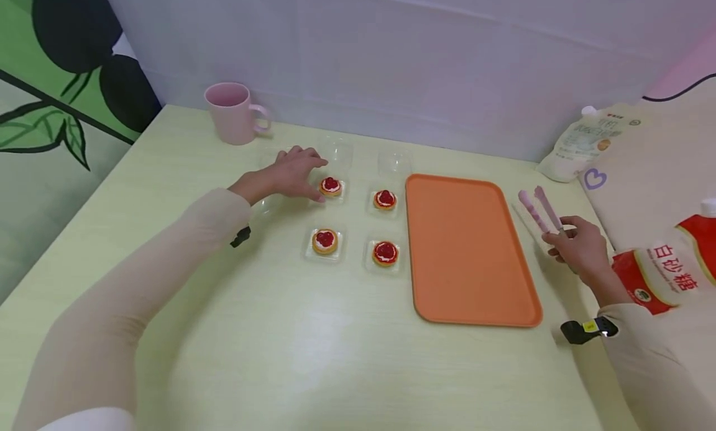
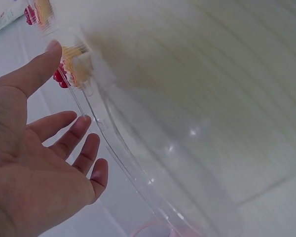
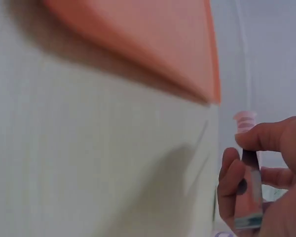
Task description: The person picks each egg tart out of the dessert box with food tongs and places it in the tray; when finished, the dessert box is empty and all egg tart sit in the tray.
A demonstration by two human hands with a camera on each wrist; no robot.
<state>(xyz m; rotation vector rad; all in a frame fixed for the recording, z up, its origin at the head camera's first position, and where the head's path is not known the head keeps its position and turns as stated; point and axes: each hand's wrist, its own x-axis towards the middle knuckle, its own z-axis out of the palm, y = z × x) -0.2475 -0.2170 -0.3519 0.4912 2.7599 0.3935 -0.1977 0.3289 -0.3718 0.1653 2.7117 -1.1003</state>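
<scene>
My left hand (image 1: 293, 173) reaches over the back-left tart (image 1: 330, 185), which sits in a clear plastic box. Its fingers are spread and loosely bent. In the left wrist view the thumb tip overlaps the box edge near a tart (image 2: 69, 69); whether it touches, I cannot tell. A pair of pink-tipped tongs (image 1: 541, 208) is held in my right hand (image 1: 582, 247), its two arms apart with nothing between them. Three more berry-topped tarts stand in clear boxes: back right (image 1: 385, 199), front left (image 1: 324, 241) and front right (image 1: 385, 253).
An orange tray (image 1: 470, 250) lies right of the tarts. Clear lids (image 1: 394, 162) stand up behind the back boxes. A pink mug (image 1: 232, 114) is at the back left. A white pouch (image 1: 587, 142) leans at the back right, and a red-and-white sugar bag (image 1: 665, 269) is beyond my right wrist.
</scene>
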